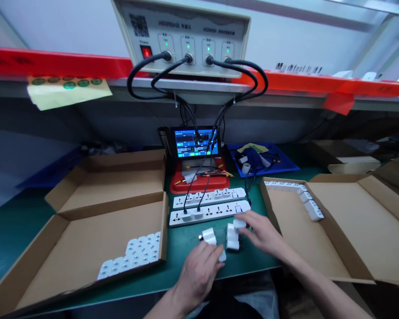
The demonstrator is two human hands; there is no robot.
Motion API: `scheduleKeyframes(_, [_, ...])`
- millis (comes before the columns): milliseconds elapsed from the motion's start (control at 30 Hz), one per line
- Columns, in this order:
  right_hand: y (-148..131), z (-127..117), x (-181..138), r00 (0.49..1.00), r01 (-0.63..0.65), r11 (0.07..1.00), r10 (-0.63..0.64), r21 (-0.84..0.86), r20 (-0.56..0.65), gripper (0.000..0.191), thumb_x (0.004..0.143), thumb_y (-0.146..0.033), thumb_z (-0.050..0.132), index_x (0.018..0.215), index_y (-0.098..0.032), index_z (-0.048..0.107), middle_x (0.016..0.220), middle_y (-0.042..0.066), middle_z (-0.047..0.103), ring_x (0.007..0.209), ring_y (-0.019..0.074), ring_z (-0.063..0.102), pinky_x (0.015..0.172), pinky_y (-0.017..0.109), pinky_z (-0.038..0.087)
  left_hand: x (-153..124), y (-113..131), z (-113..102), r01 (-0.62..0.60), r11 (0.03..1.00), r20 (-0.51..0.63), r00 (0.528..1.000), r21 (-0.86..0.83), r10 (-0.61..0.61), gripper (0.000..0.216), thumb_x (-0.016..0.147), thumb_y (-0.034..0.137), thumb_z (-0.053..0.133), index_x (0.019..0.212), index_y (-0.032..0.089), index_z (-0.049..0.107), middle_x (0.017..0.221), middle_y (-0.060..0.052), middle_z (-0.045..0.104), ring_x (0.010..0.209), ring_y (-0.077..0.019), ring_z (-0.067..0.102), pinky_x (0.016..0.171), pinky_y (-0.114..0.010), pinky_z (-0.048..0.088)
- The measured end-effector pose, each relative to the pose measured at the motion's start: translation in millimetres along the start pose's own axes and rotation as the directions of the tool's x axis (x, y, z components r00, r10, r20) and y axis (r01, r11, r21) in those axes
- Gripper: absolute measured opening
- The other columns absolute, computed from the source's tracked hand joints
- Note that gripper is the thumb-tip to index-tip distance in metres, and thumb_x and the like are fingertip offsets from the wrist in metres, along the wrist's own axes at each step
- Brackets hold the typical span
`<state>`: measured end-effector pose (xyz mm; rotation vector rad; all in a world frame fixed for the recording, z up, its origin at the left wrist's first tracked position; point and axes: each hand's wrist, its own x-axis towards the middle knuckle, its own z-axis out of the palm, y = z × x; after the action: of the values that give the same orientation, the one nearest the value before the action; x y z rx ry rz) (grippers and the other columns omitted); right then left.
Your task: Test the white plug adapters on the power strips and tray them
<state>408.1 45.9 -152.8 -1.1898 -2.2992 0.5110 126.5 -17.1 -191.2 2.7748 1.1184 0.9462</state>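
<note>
My left hand (199, 269) is curled near the front of the table, thumb and fingers around a white charger (223, 255). Just beyond its fingertips lie more white chargers (209, 235), one with metal pins pointing left. My right hand (257, 228) pinches a white charger (239, 223) between thumb and fingers, over a short row of white chargers (232, 239). Behind the hands are two white power strips; two chargers (192, 215) with black cables sit in the nearer strip (224, 211). Several plugs stand in the farther strip (177, 203).
An open cardboard box (66, 248) on the left holds rows of white chargers (142, 250); another box (294, 230) on the right holds several along its edges. Behind stand a lit screen (196, 142), a red tray (199, 185) and a blue tray (286, 163). A cabled tester (186, 31) sits above.
</note>
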Motion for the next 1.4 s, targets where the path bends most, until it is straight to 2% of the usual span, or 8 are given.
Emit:
scheduleKeyframes(133, [29, -9, 51, 0.994, -0.098, 0.986, 0.104, -0.138, 0.033, 0.033, 0.103, -0.021, 0.066, 0.136, -0.022, 0.071, 0.131, 0.012, 0.074, 0.117, 0.0278, 0.072, 0.102, 0.038, 0.055, 56, -32, 1, 0.180, 0.983, 0.085, 0.980, -0.023, -0.177, 0.035, 0.110, 0.022, 0.052, 0.145, 0.017, 0.060, 0.114, -0.012, 0.074, 0.099, -0.0257, 0.073, 0.082, -0.037, 0.062])
scheduleKeyframes(233, [37, -1, 71, 0.987, -0.115, 0.971, 0.135, -0.211, 0.083, 0.035, 0.101, -0.018, 0.069, 0.136, -0.021, 0.072, 0.132, 0.011, 0.074, 0.117, 0.0274, 0.072, 0.099, 0.035, 0.054, 96, -50, 4, 0.340, 0.936, 0.275, 0.895, 0.090, -0.352, 0.031, 0.109, 0.020, 0.051, 0.137, 0.020, 0.065, 0.120, -0.012, 0.073, 0.103, -0.0266, 0.075, 0.087, -0.036, 0.061])
scheduleKeyframes(433, [35, 8, 78, 0.979, -0.098, 0.953, 0.143, -0.286, 0.143, 0.034, 0.100, -0.014, 0.069, 0.132, -0.023, 0.073, 0.128, 0.009, 0.076, 0.113, 0.0261, 0.072, 0.092, 0.030, 0.050, 129, -62, 15, 0.345, 0.904, 0.463, 0.778, 0.252, -0.425, 0.036, 0.102, 0.005, 0.048, 0.130, 0.016, 0.067, 0.127, -0.016, 0.072, 0.111, -0.0296, 0.075, 0.097, -0.039, 0.058])
scheduleKeyframes(733, [34, 14, 82, 0.971, -0.092, 0.938, 0.159, -0.335, 0.178, 0.031, 0.098, -0.012, 0.070, 0.128, -0.023, 0.073, 0.123, 0.010, 0.077, 0.109, 0.0271, 0.073, 0.087, 0.031, 0.049, 126, -61, 25, 0.315, 0.919, 0.470, 0.791, 0.237, -0.392, 0.039, 0.098, 0.001, 0.045, 0.125, 0.015, 0.069, 0.124, -0.015, 0.074, 0.102, -0.0321, 0.077, 0.088, -0.041, 0.059])
scheduleKeyframes(900, [29, 16, 88, 0.993, 0.005, 0.960, 0.027, -0.279, 0.111, 0.032, 0.098, -0.018, 0.075, 0.130, -0.020, 0.074, 0.127, 0.013, 0.077, 0.120, 0.0314, 0.070, 0.102, 0.040, 0.051, 81, -69, -1, 0.369, 0.928, 0.170, 0.912, 0.051, -0.372, 0.027, 0.107, 0.022, 0.056, 0.132, 0.021, 0.064, 0.127, -0.012, 0.073, 0.102, -0.0270, 0.074, 0.086, -0.036, 0.056])
scheduleKeyframes(1067, [-5, 51, 118, 0.998, 0.059, 0.998, -0.060, -0.030, -0.029, 0.024, 0.098, -0.022, 0.077, 0.123, -0.022, 0.077, 0.120, 0.009, 0.079, 0.115, 0.0272, 0.070, 0.103, 0.040, 0.051, 40, -110, -41, 0.594, 0.794, -0.131, 0.784, -0.130, -0.607, 0.014, 0.103, 0.033, 0.067, 0.112, 0.023, 0.065, 0.090, -0.002, 0.069, 0.080, -0.0212, 0.067, 0.076, -0.032, 0.050])
scheduleKeyframes(1267, [-34, 92, 151, 0.999, -0.018, 0.998, 0.020, 0.053, -0.033, 0.010, 0.092, -0.015, 0.081, 0.086, -0.019, 0.074, 0.090, 0.004, 0.076, 0.092, 0.0220, 0.068, 0.084, 0.031, 0.046, 45, -143, -45, 0.559, 0.816, 0.087, 0.829, -0.149, -0.552, 0.007, 0.092, 0.015, 0.069, 0.088, 0.021, 0.069, 0.089, -0.003, 0.072, 0.085, -0.0216, 0.066, 0.079, -0.031, 0.045])
scheduleKeyframes(1400, [-32, 88, 153, 0.988, -0.052, 0.991, 0.069, 0.121, -0.135, 0.011, 0.096, -0.017, 0.076, 0.086, -0.019, 0.072, 0.086, 0.003, 0.075, 0.082, 0.0190, 0.065, 0.077, 0.028, 0.042, 44, -148, -43, 0.559, 0.812, 0.134, 0.829, -0.170, -0.543, 0.009, 0.090, 0.012, 0.067, 0.086, 0.020, 0.071, 0.089, -0.005, 0.074, 0.086, -0.0224, 0.066, 0.081, -0.032, 0.045])
